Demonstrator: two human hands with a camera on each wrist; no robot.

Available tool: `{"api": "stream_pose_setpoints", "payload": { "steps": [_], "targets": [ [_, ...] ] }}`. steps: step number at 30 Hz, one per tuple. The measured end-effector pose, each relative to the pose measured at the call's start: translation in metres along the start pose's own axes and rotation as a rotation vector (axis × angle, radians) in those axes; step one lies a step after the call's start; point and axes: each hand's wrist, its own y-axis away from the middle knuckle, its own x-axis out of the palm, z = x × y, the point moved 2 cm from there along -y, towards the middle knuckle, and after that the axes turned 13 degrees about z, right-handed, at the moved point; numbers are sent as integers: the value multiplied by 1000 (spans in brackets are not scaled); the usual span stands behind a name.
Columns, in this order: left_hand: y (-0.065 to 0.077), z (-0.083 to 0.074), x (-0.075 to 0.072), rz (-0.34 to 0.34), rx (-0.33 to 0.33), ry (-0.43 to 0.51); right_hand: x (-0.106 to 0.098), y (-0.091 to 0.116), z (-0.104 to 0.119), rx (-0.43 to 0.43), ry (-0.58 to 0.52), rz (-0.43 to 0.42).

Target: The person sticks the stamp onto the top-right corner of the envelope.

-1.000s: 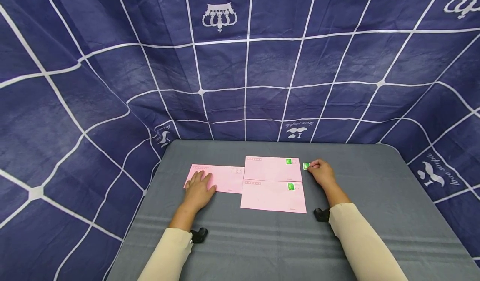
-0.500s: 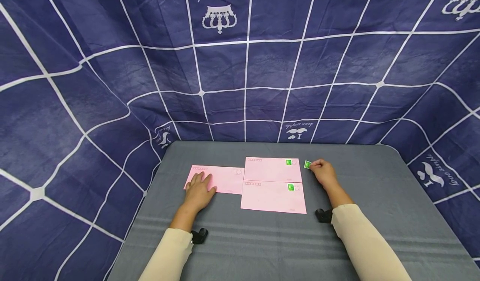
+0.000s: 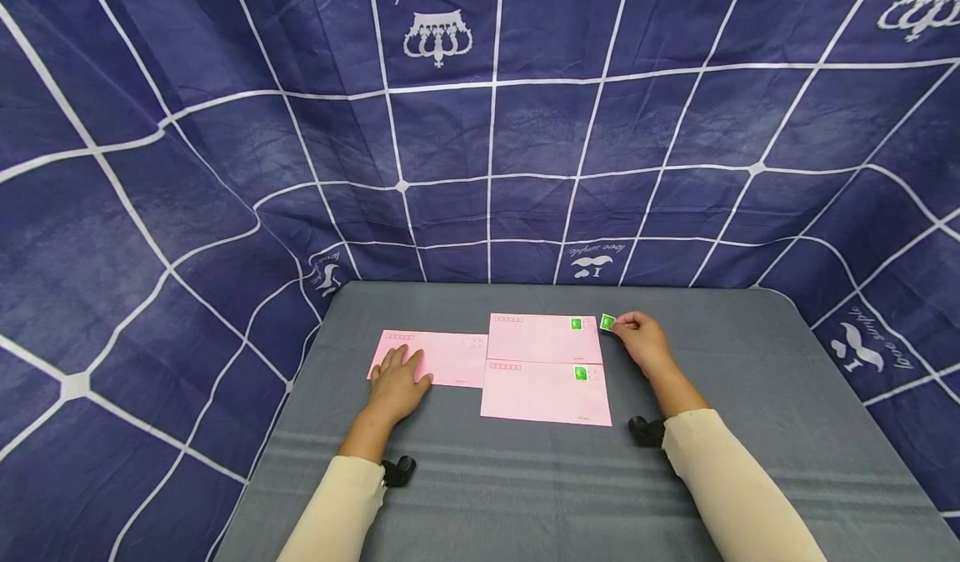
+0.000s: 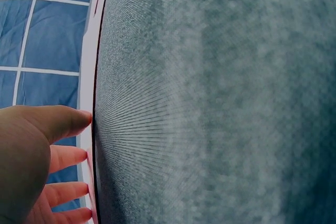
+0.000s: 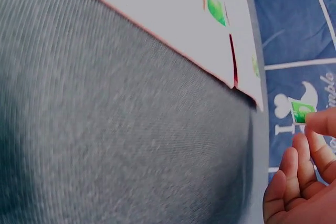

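Observation:
My left hand rests with spread fingers on the left pink envelope, whose upper right corner bears only printed boxes. In the left wrist view, the thumb and fingertips touch the envelope's edge. Between thumb and forefinger my right hand pinches a green postage stamp with a white border. That stamp is just right of the upper pink envelope in the head view. Directly below lies the lower pink envelope. Each of these two carries a green stamp near its upper right corner.
A grey cloth covers the table. Behind it and at both sides hangs a blue curtain with white grid lines. The three envelopes lie flat with edges close together.
The stamp in my right hand has tilted and shifted slightly left and away from me, toward the upper envelope's right edge. My left hand stays in place.

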Motion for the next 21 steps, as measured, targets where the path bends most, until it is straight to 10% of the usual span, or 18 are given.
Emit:
{"api": "stream_pose_setpoints", "payload": {
  "steps": [21],
  "targets": [
    [-1, -1, 0, 10, -7, 4, 19, 8, 27, -74, -113, 60]
  ]
}}
